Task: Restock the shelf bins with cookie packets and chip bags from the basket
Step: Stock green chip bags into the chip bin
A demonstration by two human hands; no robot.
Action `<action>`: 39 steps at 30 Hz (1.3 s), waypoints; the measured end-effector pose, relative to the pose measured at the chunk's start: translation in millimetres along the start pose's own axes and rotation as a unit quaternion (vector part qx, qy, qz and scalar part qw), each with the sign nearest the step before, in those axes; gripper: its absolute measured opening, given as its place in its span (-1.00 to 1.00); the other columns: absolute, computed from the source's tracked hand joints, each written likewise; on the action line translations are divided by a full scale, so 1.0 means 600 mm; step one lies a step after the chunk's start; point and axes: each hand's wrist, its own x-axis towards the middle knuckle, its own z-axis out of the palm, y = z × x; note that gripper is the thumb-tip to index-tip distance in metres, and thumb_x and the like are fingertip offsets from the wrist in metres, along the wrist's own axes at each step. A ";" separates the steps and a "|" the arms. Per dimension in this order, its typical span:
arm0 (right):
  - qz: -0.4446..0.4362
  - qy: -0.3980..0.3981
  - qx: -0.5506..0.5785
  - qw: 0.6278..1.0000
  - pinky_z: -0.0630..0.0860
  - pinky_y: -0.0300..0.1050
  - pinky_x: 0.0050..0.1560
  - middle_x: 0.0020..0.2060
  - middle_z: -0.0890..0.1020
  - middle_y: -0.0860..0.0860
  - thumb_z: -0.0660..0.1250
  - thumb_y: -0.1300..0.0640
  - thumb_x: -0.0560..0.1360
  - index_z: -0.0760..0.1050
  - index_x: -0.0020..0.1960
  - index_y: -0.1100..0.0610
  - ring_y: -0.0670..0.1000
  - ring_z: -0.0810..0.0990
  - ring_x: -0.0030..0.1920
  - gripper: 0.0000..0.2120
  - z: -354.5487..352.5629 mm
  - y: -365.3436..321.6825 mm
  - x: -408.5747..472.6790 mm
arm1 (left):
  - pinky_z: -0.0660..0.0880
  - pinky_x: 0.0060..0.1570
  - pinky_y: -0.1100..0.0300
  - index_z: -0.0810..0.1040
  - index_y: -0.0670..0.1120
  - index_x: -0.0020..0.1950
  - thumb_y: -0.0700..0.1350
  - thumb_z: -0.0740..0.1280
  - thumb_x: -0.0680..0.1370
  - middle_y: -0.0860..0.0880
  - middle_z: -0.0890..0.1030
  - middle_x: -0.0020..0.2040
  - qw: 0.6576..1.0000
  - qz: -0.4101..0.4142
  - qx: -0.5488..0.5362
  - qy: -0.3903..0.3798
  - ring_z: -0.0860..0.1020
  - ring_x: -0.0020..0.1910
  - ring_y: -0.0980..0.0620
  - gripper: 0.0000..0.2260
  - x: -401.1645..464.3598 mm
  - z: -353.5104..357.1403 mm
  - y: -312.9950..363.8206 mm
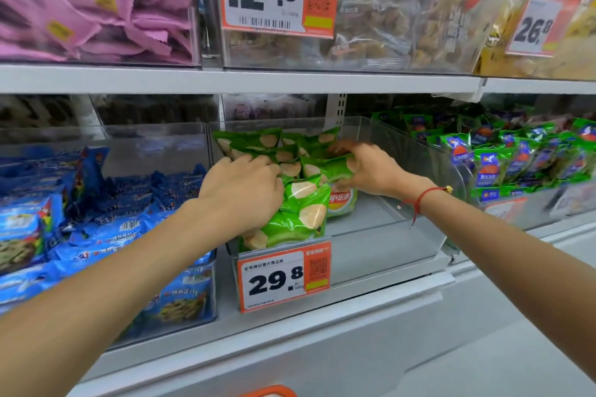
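Several green chip bags (300, 203) are heaped in the left half of a clear shelf bin (403, 235) on the lower shelf. My left hand (242, 190) lies on the left side of the heap, fingers curled over the bags. My right hand (364, 167) grips one green chip bag (325, 164) at the top right of the heap, fingers bent around its edge. Blue cookie packets (122, 213) fill the bin to the left. An orange basket rim (271, 392) peeks in at the bottom edge.
A price tag reading 29.8 (283, 275) hangs on the bin's front. Green and blue snack packs (503, 161) fill the bin to the right. The upper shelf (242, 79) carries pink packets (90, 3), clear bags of snacks and price tags 12.8 and 26.8.
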 end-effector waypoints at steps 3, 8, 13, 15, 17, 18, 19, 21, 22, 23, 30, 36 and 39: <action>0.003 -0.006 -0.018 1.000 0.51 0.07 0.12 0.18 0.57 -0.01 0.54 -0.08 0.29 0.41 0.28 -0.07 0.11 0.54 0.15 -0.39 -0.003 0.001 -0.003 | 0.30 0.23 0.05 0.28 0.04 0.47 0.05 0.01 0.64 -0.01 0.33 0.45 0.999 -0.030 -0.017 -0.040 0.31 0.38 -0.07 -0.60 0.009 -0.005 -0.004; 0.034 -0.009 0.009 0.999 0.52 0.07 0.15 0.24 0.54 -0.01 0.55 -0.02 0.31 0.44 0.31 -0.04 0.09 0.52 0.20 -0.39 -0.014 0.016 -0.007 | 0.27 0.23 0.04 0.21 0.05 0.51 0.04 -0.05 0.65 -0.02 0.37 0.44 0.996 -0.033 0.016 -0.081 0.32 0.38 -0.08 -0.58 0.006 -0.005 -0.002; 0.036 0.016 0.006 0.999 0.51 0.00 0.10 0.20 0.57 0.01 0.54 -0.05 0.32 0.45 0.32 -0.04 0.11 0.53 0.17 -0.40 0.001 0.001 0.001 | 0.25 0.26 0.03 0.17 0.03 0.53 0.01 -0.05 0.64 -0.03 0.38 0.43 0.997 -0.021 0.044 -0.061 0.33 0.38 -0.09 -0.57 0.001 0.000 0.000; 0.020 0.012 -0.001 1.000 0.51 0.01 0.10 0.18 0.57 0.04 0.53 -0.06 0.32 0.44 0.32 -0.02 0.13 0.53 0.16 -0.40 0.008 -0.011 0.007 | 0.26 0.25 0.03 0.21 0.03 0.51 0.01 -0.04 0.64 -0.04 0.41 0.41 0.997 -0.019 0.040 -0.065 0.35 0.37 -0.09 -0.58 0.002 -0.001 0.000; 0.011 0.006 -0.011 1.000 0.48 0.06 0.18 0.22 0.53 0.05 0.53 -0.09 0.31 0.45 0.30 -0.02 0.14 0.48 0.23 -0.40 0.012 -0.012 0.009 | 0.26 0.23 0.02 0.29 0.02 0.46 0.02 -0.02 0.64 -0.05 0.43 0.38 0.995 -0.024 0.017 -0.090 0.36 0.35 -0.10 -0.60 0.005 -0.009 -0.002; 0.016 0.008 -0.020 1.000 0.43 0.11 0.24 0.26 0.48 0.06 0.52 -0.12 0.30 0.45 0.30 -0.04 0.16 0.41 0.29 -0.39 0.014 -0.009 0.009 | 0.26 0.23 0.01 0.34 0.02 0.43 0.02 0.00 0.64 -0.05 0.45 0.37 0.995 -0.034 0.001 -0.098 0.37 0.33 -0.11 -0.62 0.007 -0.013 -0.002; 0.023 0.011 -0.032 0.999 0.37 0.17 0.29 0.29 0.43 0.06 0.52 -0.15 0.29 0.45 0.31 -0.08 0.17 0.32 0.34 -0.38 0.015 -0.005 0.008 | 0.26 0.22 0.01 0.39 0.01 0.38 0.04 0.02 0.64 -0.06 0.47 0.34 0.995 -0.045 -0.008 -0.089 0.38 0.32 -0.12 -0.63 0.011 -0.019 0.001; 0.026 0.009 -0.037 0.999 0.35 0.21 0.30 0.30 0.42 0.05 0.52 -0.19 0.27 0.45 0.31 -0.12 0.19 0.28 0.36 -0.36 0.016 -0.002 0.006 | 0.25 0.24 0.01 0.49 0.00 0.29 0.09 0.06 0.62 -0.07 0.51 0.30 0.999 -0.047 0.008 -0.024 0.41 0.29 -0.13 -0.64 0.024 -0.030 0.011; 0.016 0.006 -0.025 1.000 0.39 0.16 0.28 0.27 0.47 0.05 0.52 -0.19 0.27 0.46 0.31 -0.10 0.17 0.36 0.32 -0.35 0.016 -0.003 0.006 | 0.27 0.23 0.03 0.50 0.02 0.29 0.11 0.10 0.61 -0.06 0.52 0.29 0.999 -0.040 0.005 0.010 0.42 0.28 -0.13 -0.65 0.036 -0.033 0.019; 0.006 0.002 -0.006 1.000 0.45 0.10 0.23 0.24 0.52 0.05 0.53 -0.16 0.27 0.48 0.31 -0.06 0.14 0.44 0.26 -0.35 0.016 -0.004 0.005 | 0.31 0.18 0.07 0.48 0.05 0.32 0.11 0.15 0.59 -0.06 0.52 0.28 0.999 -0.034 -0.024 0.024 0.44 0.27 -0.12 -0.65 0.051 -0.035 0.027; 0.074 0.010 0.022 0.997 0.38 -0.05 0.29 0.30 0.48 0.09 0.58 -0.06 0.25 0.37 0.37 0.15 0.11 0.44 0.30 -0.21 0.002 -0.016 -0.001 | 0.51 0.08 0.11 0.55 0.01 0.24 0.07 0.37 0.47 -0.04 0.57 0.19 0.991 -0.064 -0.092 -0.067 0.54 0.12 -0.11 -0.64 0.145 0.010 0.055; 0.302 -0.131 0.209 0.921 0.64 -0.08 -0.13 0.09 0.58 0.21 0.55 0.11 0.34 0.41 0.16 0.28 0.04 0.62 -0.03 -0.48 -0.033 0.002 -0.013 | 0.42 0.19 0.10 0.55 0.01 0.25 0.08 0.40 0.47 -0.05 0.55 0.24 0.996 -0.067 -0.066 -0.005 0.50 0.22 -0.11 -0.63 0.152 0.030 0.052; 0.298 -0.116 0.268 0.909 0.65 -0.15 -0.18 -0.03 0.63 0.18 0.49 0.23 0.40 0.48 -0.10 0.21 0.01 0.63 -0.16 -0.81 -0.012 0.009 -0.014 | 0.41 0.18 0.12 0.57 0.03 0.22 0.11 0.40 0.47 -0.05 0.55 0.23 0.995 -0.065 -0.074 0.000 0.49 0.23 -0.10 -0.64 0.150 0.024 0.047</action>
